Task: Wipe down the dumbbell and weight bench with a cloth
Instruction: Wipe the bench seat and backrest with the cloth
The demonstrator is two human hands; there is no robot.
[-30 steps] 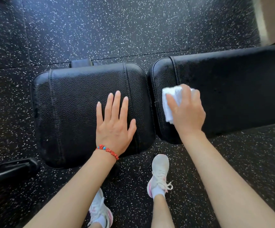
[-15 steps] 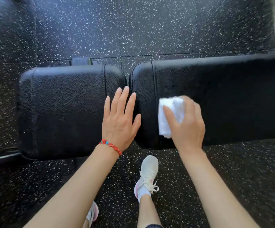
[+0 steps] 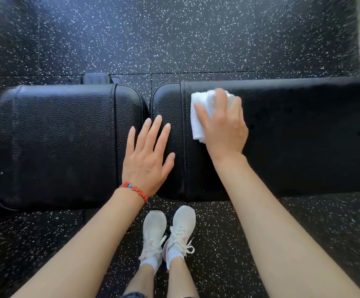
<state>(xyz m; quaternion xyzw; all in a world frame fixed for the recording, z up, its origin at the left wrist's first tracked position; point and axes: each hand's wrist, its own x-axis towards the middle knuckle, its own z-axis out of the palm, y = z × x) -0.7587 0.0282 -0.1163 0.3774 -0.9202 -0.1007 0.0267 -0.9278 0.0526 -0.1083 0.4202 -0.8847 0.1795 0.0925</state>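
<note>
1. Since a second ago the right hand has carried the cloth off the rounded end of the long pad and further along it, toward its far edge; the left hand has slid from the middle of the short pad to the gap between the two.
2. The right fingers lie pressed over the folded cloth, thumb along its near side, pinning it flat to the pad.
3. The left fingers are spread, palm down, bridging both pads and holding nothing.
4. The cloth looks soft, light and thick; it probably bunches if pushed by one edge, so a flat palm on top suits it.
5. The pads seem firm, grained and grippy, and likely drag on the cloth.
6. No dumbbell is in view.
</note>
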